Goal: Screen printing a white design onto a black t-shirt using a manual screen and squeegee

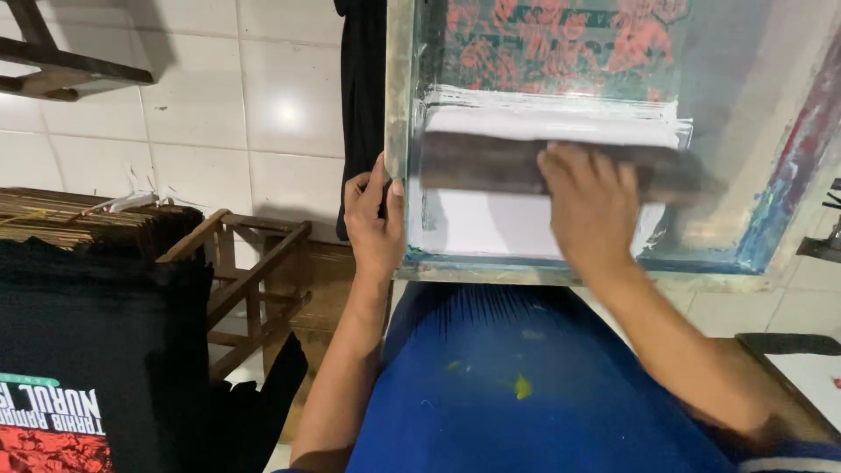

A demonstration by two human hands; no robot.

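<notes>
Squeegee: long dark wooden-handled squeegee (561, 166) lies across the screen, its long axis left to right, over a band of white ink (491, 223)
Right hand: right hand (591, 206) pressed flat on top, fingers folded over the blade's far edge, nearer its right half
Left hand: left hand (375, 219) pinches the grey metal screen-printing frame (399, 105) at its left rail, thumb inside
Room: near frame edge lies just beneath both wrists; open mesh with a red pattern (561, 39) beyond
Left side: black printed shirt (88, 368) on a wooden rack (254, 263)
</notes>
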